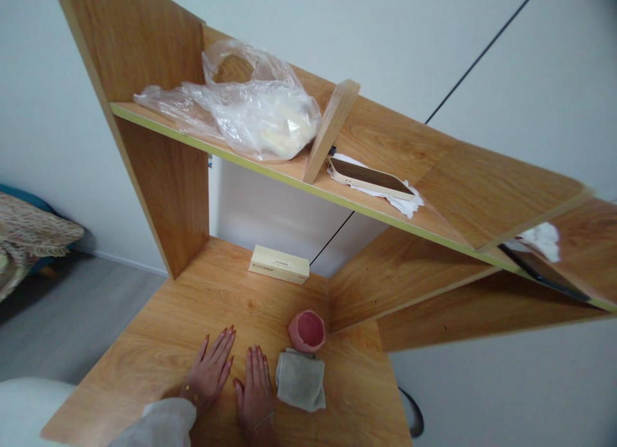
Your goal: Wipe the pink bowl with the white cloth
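My left hand (209,372) lies flat on the wooden desk (159,344), palm down, fingers together and stretched out, holding nothing. Beside it on the right, my right hand (255,392) also rests palm down with straight fingers and a bracelet at the wrist; it is empty too. A folded grey cloth (301,381) lies just right of my right hand, apart from it. Behind the cloth stands a pink faceted bowl (307,331). Further back, near the desk's rear edge, is a long cream box (279,265).
A wooden shelf (187,140) spans above the desk, bearing a clear plastic bag (260,116), an upright divider (332,130) and a phone-like object (371,178) on white tissue. A wooden side panel (164,196) rises at left.
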The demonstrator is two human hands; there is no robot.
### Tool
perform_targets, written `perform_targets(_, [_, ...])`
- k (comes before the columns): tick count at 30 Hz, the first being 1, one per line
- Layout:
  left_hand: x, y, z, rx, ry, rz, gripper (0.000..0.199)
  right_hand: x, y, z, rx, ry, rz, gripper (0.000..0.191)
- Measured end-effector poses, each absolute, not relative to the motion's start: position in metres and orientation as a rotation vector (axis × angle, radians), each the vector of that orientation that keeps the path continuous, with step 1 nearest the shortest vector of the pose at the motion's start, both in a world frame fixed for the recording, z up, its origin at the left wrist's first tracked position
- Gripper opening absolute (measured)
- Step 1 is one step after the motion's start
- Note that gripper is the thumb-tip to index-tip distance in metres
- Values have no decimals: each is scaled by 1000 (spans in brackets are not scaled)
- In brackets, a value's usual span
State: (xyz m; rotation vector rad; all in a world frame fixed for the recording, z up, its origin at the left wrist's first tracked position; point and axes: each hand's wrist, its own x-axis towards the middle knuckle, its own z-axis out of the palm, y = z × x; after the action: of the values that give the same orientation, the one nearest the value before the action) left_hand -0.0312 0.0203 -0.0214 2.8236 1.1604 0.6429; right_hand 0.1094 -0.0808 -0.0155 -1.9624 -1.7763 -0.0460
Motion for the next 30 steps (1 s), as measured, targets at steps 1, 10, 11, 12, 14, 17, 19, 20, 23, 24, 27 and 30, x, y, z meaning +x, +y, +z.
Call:
perform_targets(1, [-31, 21, -21, 2828, 1161, 637, 54, 110, -82, -17, -1968, -1767, -63, 59])
perform_targets(10, [-33, 21, -17, 2728, 1179, 426, 54, 109, -80, -15, -1971, -1768, -82, 57])
perform_targets(11, [-33, 21, -18, 2717, 1179, 426, 55, 107, -80, -15, -1980, -1741, -82, 56])
perform_targets(12, [-33, 21, -18, 2709, 1179, 430, 55, 106, -80, -15, -1988, -1718, -78, 55])
perform_targets(14, [-33, 22, -19, 2700, 1182, 443, 55, 103, -80, -13, -2003, -1681, -62, 54])
perform_targets(17, [-33, 22, -19, 2706, 1179, 470, 55, 102, -80, -9, -2002, -1684, -26, 55])
perform_targets(19, [-33, 22, -19, 2720, 1176, 484, 56, 103, -80, -7, -1992, -1681, -22, 55])
perform_targets(20, [-33, 21, -19, 2725, 1179, 490, 56, 103, -80, -6, -1988, -1676, -23, 54])
perform_targets(23, [-33, 21, -20, 2727, 1183, 505, 55, 104, -80, -6, -1989, -1673, -8, 53])
perform_targets(24, [-33, 21, -20, 2726, 1180, 503, 54, 104, -80, -5, -1992, -1671, -5, 53])
perform_targets(27, [-33, 21, -20, 2717, 1179, 466, 54, 104, -81, -4, -1991, -1673, -8, 53])
perform_targets(30, [-33, 21, -19, 2705, 1189, 433, 55, 103, -81, -2, -1993, -1674, 5, 52])
